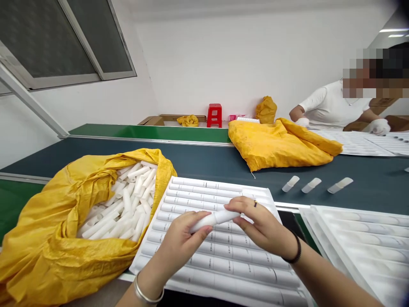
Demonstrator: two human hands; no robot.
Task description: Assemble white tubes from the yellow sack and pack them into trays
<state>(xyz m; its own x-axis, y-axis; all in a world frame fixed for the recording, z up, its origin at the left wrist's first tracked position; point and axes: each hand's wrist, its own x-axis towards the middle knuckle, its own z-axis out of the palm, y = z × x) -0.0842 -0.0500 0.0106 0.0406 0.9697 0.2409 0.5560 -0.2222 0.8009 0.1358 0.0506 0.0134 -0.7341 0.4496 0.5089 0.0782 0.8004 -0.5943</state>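
1. Both of your hands are sharing one white tube (212, 219) just above the white tray (271, 273). Your left hand (179, 247) is curling its fingers around the tube's left end, while your right hand (260, 226) is pinching the right end between thumb and fingertips.

2. You are holding the tube roughly level, tilting slightly up to the right, clear of the filled rows of tubes lying in the tray's grooves beneath it.

3. You are handling what looks like a light, rigid plastic piece. Its smooth, round surface is probably slippery, so a firm wrap near one end seems safer than a fingertip pinch at mid-length.

4. You are likely dealing with two joined sections, since the right part looks narrower. Gripping each section separately, as you are doing, is probably giving the best control; squeezing hard looks unnecessary and could dent thin walls.

5. You are sitting beside an open yellow bag (47, 238) on your left, with many loose white tubes piled inside it.

6. You are facing a dark conveyor belt (204, 160), where three small pieces (311, 184) are lying apart near a crumpled yellow sack (277, 143).

7. Another person, in a white shirt (329, 106), is working at the far right over more trays.
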